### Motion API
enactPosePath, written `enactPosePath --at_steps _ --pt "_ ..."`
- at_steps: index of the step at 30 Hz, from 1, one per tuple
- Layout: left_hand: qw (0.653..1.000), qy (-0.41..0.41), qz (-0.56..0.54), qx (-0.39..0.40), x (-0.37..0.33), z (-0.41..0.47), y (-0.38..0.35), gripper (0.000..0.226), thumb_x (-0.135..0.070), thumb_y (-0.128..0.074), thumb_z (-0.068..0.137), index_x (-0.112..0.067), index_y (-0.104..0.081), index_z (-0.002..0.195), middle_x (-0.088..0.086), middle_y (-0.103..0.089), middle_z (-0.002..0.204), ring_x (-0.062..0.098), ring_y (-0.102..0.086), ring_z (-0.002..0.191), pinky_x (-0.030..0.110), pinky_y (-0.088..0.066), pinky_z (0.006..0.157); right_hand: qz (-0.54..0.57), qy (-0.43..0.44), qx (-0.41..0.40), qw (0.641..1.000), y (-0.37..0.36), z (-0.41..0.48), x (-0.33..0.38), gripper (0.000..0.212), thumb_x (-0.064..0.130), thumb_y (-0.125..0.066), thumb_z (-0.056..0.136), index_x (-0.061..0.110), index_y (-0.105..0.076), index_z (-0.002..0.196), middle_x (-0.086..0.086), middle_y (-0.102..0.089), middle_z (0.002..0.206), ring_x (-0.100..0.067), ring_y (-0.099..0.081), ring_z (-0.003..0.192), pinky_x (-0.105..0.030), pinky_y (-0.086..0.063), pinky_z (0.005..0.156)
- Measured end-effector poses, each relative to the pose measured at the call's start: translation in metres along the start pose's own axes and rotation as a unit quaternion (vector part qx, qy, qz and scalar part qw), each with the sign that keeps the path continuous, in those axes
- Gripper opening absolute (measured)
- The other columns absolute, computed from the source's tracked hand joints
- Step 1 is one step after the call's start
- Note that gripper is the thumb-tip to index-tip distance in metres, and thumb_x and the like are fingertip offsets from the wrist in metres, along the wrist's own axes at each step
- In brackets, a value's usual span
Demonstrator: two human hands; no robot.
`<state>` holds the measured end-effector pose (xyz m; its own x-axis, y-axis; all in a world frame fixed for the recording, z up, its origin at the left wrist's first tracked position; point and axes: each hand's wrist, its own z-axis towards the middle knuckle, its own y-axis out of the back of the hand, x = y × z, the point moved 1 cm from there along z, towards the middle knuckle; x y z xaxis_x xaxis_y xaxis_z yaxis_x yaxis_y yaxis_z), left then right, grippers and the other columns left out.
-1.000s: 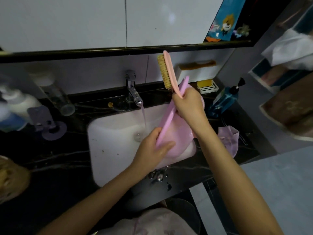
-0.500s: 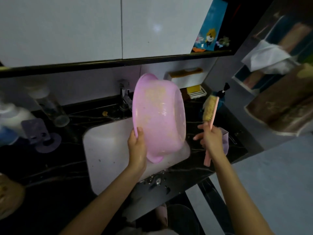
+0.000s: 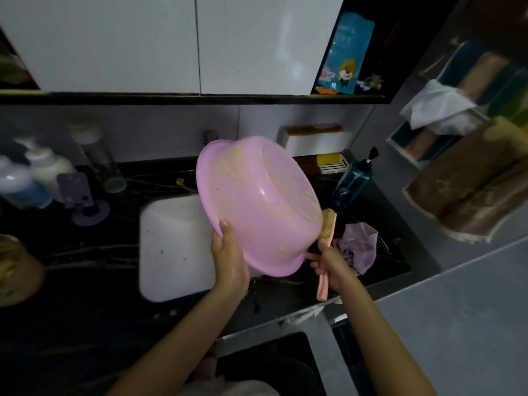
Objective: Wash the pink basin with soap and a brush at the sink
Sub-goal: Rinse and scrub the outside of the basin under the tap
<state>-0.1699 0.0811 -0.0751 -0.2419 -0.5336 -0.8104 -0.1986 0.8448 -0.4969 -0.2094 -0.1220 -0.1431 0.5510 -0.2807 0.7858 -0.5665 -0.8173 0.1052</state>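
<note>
The pink basin point(image 3: 257, 204) is held up above the white sink point(image 3: 171, 250), tilted with its underside toward me and smeared with yellowish soap. My left hand point(image 3: 230, 257) grips its near rim from below. My right hand point(image 3: 331, 265) holds a pink-handled brush point(image 3: 328, 228) upright, with the bristles pressed against the basin's right side wall. The tap is hidden behind the basin.
On the black counter sit a blue pump bottle point(image 3: 354, 178), a purple cloth point(image 3: 357, 247) and a yellow soap in a white dish point(image 3: 333, 162) to the right. Bottles point(image 3: 37, 172) and a clear glass point(image 3: 103, 164) stand on the left. Towels point(image 3: 468, 192) hang at right.
The basin was lifted out of the sink and turned bottom-up. My right hand brought the brush down from above and now presses it against the basin's right side.
</note>
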Motion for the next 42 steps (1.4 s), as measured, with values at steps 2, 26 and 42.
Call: enactPosePath --at_steps 2,26,42 --pt "1.0 -0.016 -0.013 -0.023 0.003 -0.018 -0.004 0.026 -0.029 -0.032 0.102 -0.024 -0.045 0.124 -0.011 -0.061 0.108 -0.002 -0.061 0.09 0.013 -0.05 0.073 0.013 0.008 0.038 0.999 0.009 -0.001 -0.003 0.019 0.021 -0.031 0.103 0.02 -0.048 0.096 -0.005 -0.052 0.07 -0.004 -0.031 0.036 -0.014 -0.02 0.031" --pt "0.954 0.043 -0.073 -0.288 0.02 -0.048 0.112 0.054 -0.048 -0.017 0.101 -0.018 -0.04 0.14 0.004 -0.05 0.139 0.025 -0.051 0.119 0.039 -0.043 0.099 -0.224 0.143 0.163 0.95 -0.05 -0.011 -0.029 0.02 0.022 -0.043 0.097 0.012 -0.06 0.095 -0.005 -0.051 0.064 -0.017 -0.043 0.051 -0.023 -0.033 0.044" --pt "0.953 0.137 0.265 -0.051 0.041 0.021 0.088 0.066 -0.055 -0.048 0.09 -0.022 -0.031 0.144 0.002 -0.05 0.129 0.018 -0.051 0.109 0.032 -0.045 0.091 -0.399 0.138 0.054 0.905 -0.041 0.072 -0.008 0.046 0.015 -0.042 0.094 0.012 -0.041 0.14 -0.02 -0.058 0.12 -0.037 -0.06 0.102 -0.04 -0.052 0.087"
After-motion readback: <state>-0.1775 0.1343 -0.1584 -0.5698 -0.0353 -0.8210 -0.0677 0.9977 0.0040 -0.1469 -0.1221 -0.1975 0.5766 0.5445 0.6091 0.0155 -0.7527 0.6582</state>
